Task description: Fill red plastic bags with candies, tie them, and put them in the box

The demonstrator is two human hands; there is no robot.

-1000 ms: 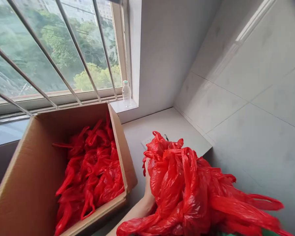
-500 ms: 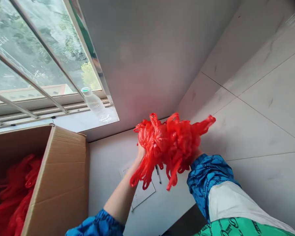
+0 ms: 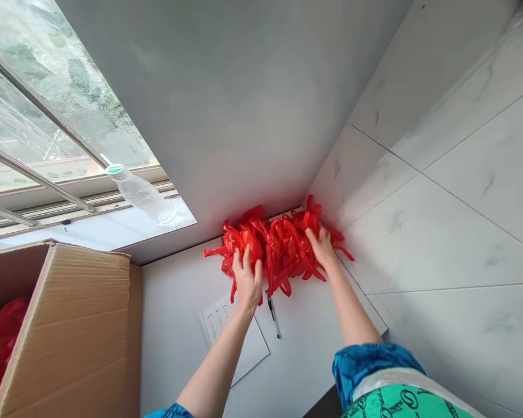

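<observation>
A pile of knotted red plastic bags [image 3: 283, 247] lies on the white tabletop [image 3: 178, 325], against the wall in the corner. My left hand [image 3: 247, 283] is at the near left side of the pile, fingers spread and pointing away from me. At the pile's right end is my right hand [image 3: 321, 247], its fingers apart beside the bags. Neither hand grips a bag. Just below the pile, a black pen [image 3: 272, 316] lies beside a sheet of paper [image 3: 246, 354] with writing on it, partly covered by my left forearm.
To the left, an open cardboard box [image 3: 78, 325] holds more red bags [image 3: 2, 342]. A clear plastic bottle [image 3: 143, 194] with a green cap stands on the windowsill by the metal window bars [image 3: 39, 98]. A marble-look tiled wall [image 3: 453, 232] borders the table's right side.
The bunch of red bags has gone from between my raised hands down onto the table by the wall. Both hands have let go and their fingers have opened.
</observation>
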